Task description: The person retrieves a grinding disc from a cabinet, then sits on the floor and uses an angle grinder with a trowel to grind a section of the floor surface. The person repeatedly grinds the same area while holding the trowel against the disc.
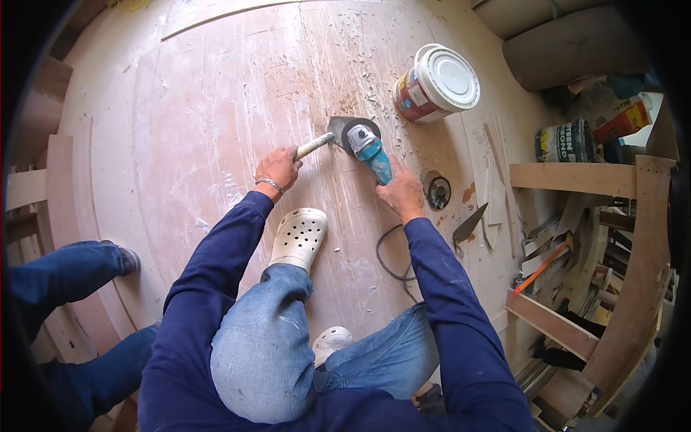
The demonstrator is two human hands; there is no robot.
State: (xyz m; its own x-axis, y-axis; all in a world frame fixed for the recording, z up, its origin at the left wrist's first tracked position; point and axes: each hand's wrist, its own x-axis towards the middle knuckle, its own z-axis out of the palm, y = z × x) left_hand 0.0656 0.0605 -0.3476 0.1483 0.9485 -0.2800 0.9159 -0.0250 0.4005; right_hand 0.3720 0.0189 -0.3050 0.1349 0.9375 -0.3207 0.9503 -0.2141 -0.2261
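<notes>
My left hand [279, 170] is closed around the pale, worn handle of a trowel [314, 147], with a bracelet at the wrist. The trowel's dark pointed blade lies against or just under the round disc of an angle grinder [374, 156]; I cannot tell whether they touch. My right hand [403, 193] grips the grinder's teal body, whose metal head faces up. A dark cord [384, 253] loops below that hand. To its right lie a loose round disc [439, 193] and a second pointed trowel [471, 224].
A lidded white bucket [450, 79] stands beyond my right hand. Scraps and dust litter the scratched board [216, 129] underfoot. A wooden frame [576, 178], a black tub [565, 142] and an orange-handled tool [541, 266] are at right. Another person's legs [68, 277] are at left.
</notes>
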